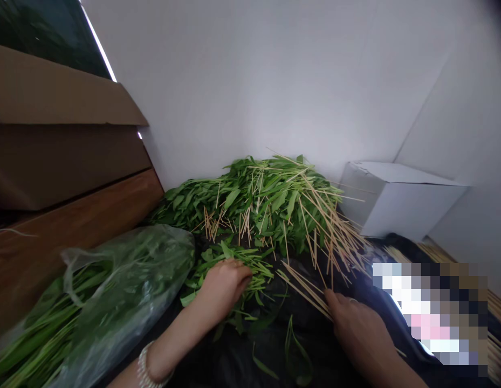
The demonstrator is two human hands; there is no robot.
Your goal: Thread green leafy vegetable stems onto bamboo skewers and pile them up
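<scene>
Where a small heap of green stems (258, 272) lies on a dark covering (238, 364), the left hand (226, 283), with a beaded bracelet (144, 372) at the wrist, curls over it; whether its fingers grip any stems cannot be told. Just to the right, the right hand (351, 320) has its fingers closed on a bundle of thin sticks (304, 289). Beyond, a larger pile of leafy greens (234, 199), strewn with loose sticks (341, 229), sits before a pale wall (266, 81), between a clear plastic bag (153, 264) of greenery and a white box (412, 207).
</scene>
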